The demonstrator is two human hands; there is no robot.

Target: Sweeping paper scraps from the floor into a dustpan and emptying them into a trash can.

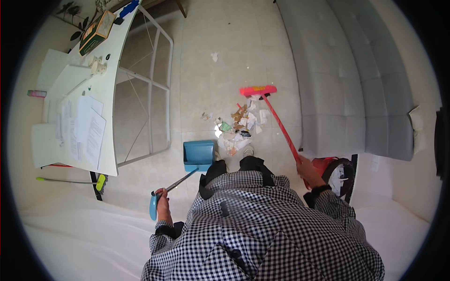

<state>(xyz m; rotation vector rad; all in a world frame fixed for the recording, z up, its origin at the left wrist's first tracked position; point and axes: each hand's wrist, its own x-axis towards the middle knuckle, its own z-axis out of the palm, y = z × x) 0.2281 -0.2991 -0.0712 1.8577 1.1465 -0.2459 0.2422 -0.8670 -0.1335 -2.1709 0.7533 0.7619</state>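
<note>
My left hand [163,205] grips the handle of a blue long-handled dustpan [199,151], whose pan rests on the floor just left of my feet. In my right hand [309,172] is the red shaft of a broom [258,90]. Its pink-red head lies on the tiles at the far side of a litter pile [244,121]. That heap holds paper scraps, torn brown cardboard pieces, a green wrapper and crumpled clear plastic, and it spreads in front of my shoes. The dustpan and the pile are apart.
A white table [109,151] with papers [93,137] and a tissue box [97,32] stands at left. Along the right runs a grey sofa [327,87]. A waste bin [339,177] holding white litter is by my right arm. A scrap [214,57] lies farther off.
</note>
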